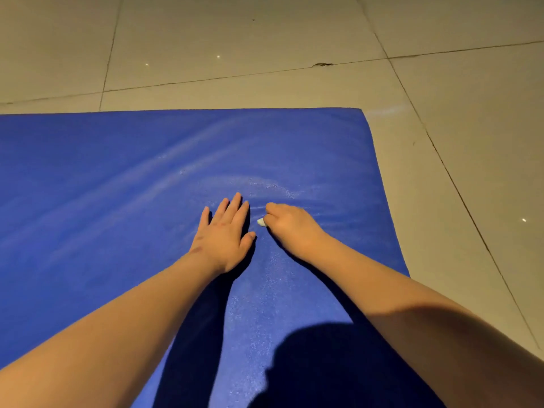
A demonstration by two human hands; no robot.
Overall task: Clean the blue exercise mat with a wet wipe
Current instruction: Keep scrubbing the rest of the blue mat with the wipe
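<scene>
Obs.: Blue foam exercise mat (117,201) lies flat on a beige tiled floor (265,39). Its far edge and right edge are in view. It runs out of frame to the left and near side, so its long axis cannot be fixed.

Left hand (225,234): palm down on the mat, fingers straight and spread, holding nothing.

Right hand (290,228): just right of the left, fingers curled round a small white wet wipe (261,222), knuckles down on the mat.

Key relation: the wipe sits between the two hands, on the thumb side of the right hand. Pale damp streaks lie far and left of it. The duller surface lies left and near, so the next stroke probably goes that way, led by the right hand.

Hidden: most of the wipe is inside the fist, so its fold and size cannot be told. Dark shadow covers the near mat.
</scene>
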